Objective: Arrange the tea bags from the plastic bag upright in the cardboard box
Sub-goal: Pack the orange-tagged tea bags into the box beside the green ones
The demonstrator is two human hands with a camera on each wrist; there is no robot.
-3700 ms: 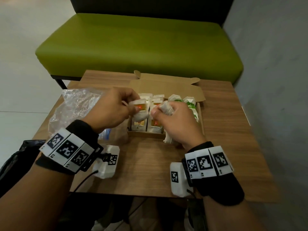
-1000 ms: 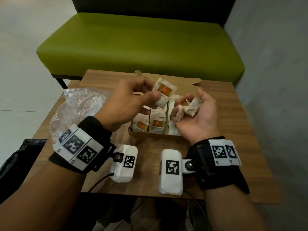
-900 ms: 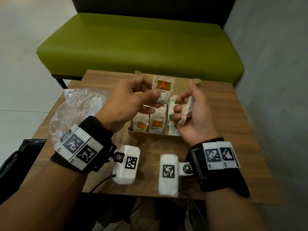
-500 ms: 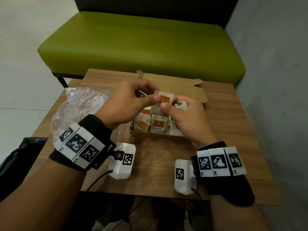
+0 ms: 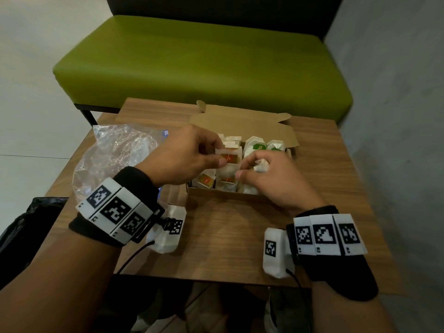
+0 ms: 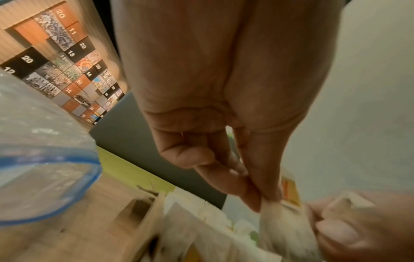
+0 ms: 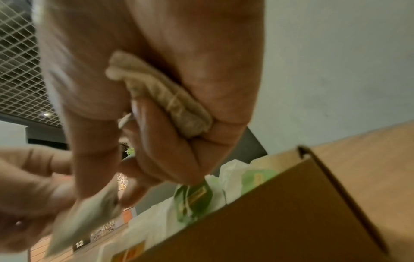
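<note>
An open cardboard box (image 5: 216, 193) on the table holds upright tea bags: orange-label ones on the left and green-label ones (image 5: 258, 145) on the right. My left hand (image 5: 219, 156) pinches the top of an orange-label tea bag (image 5: 228, 160) just above the box's middle row. My right hand (image 5: 240, 170) pinches the same bag lower down with thumb and forefinger. Its other fingers curl round a crumpled tea bag (image 7: 168, 99) in the palm. In the left wrist view, thumb and forefinger (image 6: 253, 198) grip the orange-label tea bag (image 6: 284, 223). The plastic bag (image 5: 115, 159) lies to the left.
The box's lid flap (image 5: 240, 123) lies open behind it. A green bench (image 5: 199, 61) stands beyond the small wooden table (image 5: 216, 236), and a grey wall runs along the right. A black bag (image 5: 21, 227) sits at the lower left, off the table.
Both hands have come down from above the box. The orange-label tea bag, held high in my left hand a second ago, is now low over the box with both hands on it.
</note>
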